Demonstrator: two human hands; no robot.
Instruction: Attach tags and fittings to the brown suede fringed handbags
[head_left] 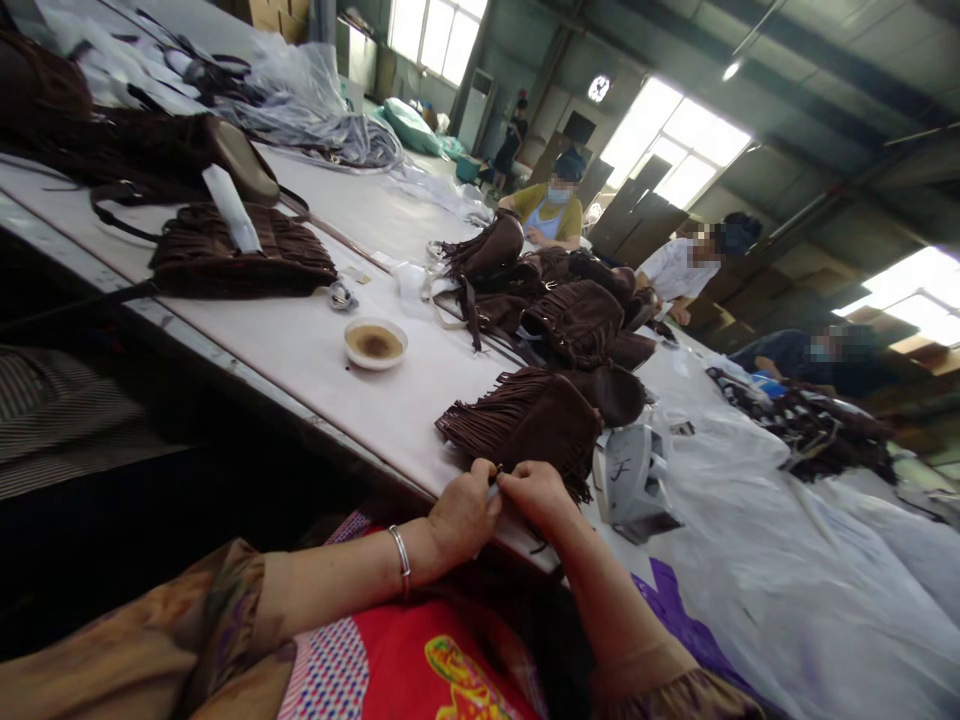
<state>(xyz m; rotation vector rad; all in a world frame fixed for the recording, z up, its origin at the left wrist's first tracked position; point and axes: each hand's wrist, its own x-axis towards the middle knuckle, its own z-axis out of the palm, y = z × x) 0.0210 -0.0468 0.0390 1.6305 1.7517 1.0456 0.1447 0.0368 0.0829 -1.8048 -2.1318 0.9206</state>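
Observation:
Close together at the table's front edge, my left hand (466, 512) and my right hand (538, 494) are both closed in a pinch. Between the fingertips shows a small dark and pale piece, too small to name. Just beyond lies a dark brown fringed bag (529, 425), its fringe fanning to the left. A grey-white box-like object with a dark mark (634, 475) stands to the right of this bag. A silver bangle (401, 558) circles my left wrist.
Brown fringed bags are heaped (577, 310) further back. Left are a shallow white bowl (375, 345) with brownish contents and another fringed bag (244, 255) with white paper. Clear plastic sheeting (750, 540) covers the right side. Several people work beyond.

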